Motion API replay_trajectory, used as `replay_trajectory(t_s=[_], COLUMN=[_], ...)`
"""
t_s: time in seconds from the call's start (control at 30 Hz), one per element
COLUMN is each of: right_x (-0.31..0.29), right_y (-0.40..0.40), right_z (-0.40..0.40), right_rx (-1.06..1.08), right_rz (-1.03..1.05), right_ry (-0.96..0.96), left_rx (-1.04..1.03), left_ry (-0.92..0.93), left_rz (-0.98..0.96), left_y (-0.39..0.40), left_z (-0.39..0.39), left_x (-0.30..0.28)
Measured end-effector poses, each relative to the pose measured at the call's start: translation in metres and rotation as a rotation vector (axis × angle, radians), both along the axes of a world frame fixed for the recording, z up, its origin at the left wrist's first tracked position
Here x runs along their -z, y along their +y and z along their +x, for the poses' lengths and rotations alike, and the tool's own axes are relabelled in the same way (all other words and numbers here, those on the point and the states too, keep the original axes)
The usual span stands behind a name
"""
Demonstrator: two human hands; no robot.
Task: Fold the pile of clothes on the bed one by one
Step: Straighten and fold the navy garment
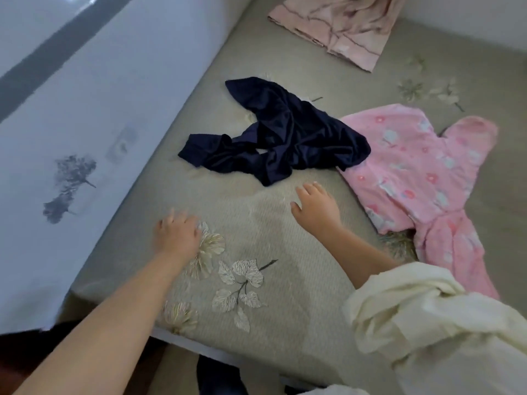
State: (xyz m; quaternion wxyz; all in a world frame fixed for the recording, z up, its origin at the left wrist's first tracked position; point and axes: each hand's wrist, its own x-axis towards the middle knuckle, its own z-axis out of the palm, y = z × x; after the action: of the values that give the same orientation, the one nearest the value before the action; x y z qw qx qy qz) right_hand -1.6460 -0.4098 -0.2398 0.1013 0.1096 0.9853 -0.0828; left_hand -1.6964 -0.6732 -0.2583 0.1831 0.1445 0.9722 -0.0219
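Both hands, left (178, 233) and right (315, 206), lie spread, seemingly smoothing bedspread (285, 280) (folding space); navy garment (273, 132) just beyond.

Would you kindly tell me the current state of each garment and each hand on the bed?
Navy garment: crumpled, unfolded.
Pink printed garment: spread out, unfolded.
Pale pink garment: loosely folded, far side.
Left hand: resting on bedspread, holding nothing.
Right hand: open, holding nothing.
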Motion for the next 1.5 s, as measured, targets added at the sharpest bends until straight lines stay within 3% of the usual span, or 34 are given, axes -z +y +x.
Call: replay_trajectory(t_s=[0.13, 0.3, 0.43, 0.6, 0.83, 0.93, 1.1, 1.3, 1.37, 1.43, 1.5], right_x=[0.055, 0.107, 0.135, 0.158, 0.15, 0.135, 0.105, 0.074, 0.076, 0.08, 0.08], right_y=[-0.026, -0.034, -0.026, -0.02, -0.029, -0.026, -0.009, 0.046, 0.073, 0.101, 0.124], right_z=[-0.057, -0.114, -0.15, -0.153, -0.075, -0.03, 0.061, 0.19, 0.233, 0.27, 0.291], right_rx=[0.139, 0.217, 0.337, 0.384, 0.41, 0.425, 0.384, 0.406, 0.506, 0.759, 1.022], right_rz=[-0.052, -0.005, 0.149, 0.11, -0.014, -0.122, -0.328, -0.518, -0.4, -0.158, -0.114], right_ry=[-0.131, -0.207, -0.166, -0.051, 0.029, 0.092, 0.052, -0.13, -0.205, -0.17, -0.102], left_rx=[0.091, 0.148, 0.117, 0.136, 0.099, 0.057, 0.26, 0.075, 0.121, 0.149, 0.129], left_ry=[-0.054, -0.136, -0.005, 0.076, -0.013, 0.064, 0.135, -0.16, -0.235, -0.299, -0.415], left_rz=[0.096, 0.228, 0.387, 0.404, 0.439, 0.537, 0.661, 0.323, 0.341, 0.448, 0.606], left_y=[0.011, 0.027, 0.024, 0.023, 0.02, 0.038, 0.11, 0.148, 0.159, 0.174, 0.189], left_z=[-0.071, -0.105, -0.1, -0.103, -0.096, -0.088, -0.046, 0.029, 0.054, 0.081, 0.105], left_x=[0.069, 0.141, 0.169, 0.183, 0.176, 0.16, 0.117, 0.111, 0.112, 0.109, 0.102])
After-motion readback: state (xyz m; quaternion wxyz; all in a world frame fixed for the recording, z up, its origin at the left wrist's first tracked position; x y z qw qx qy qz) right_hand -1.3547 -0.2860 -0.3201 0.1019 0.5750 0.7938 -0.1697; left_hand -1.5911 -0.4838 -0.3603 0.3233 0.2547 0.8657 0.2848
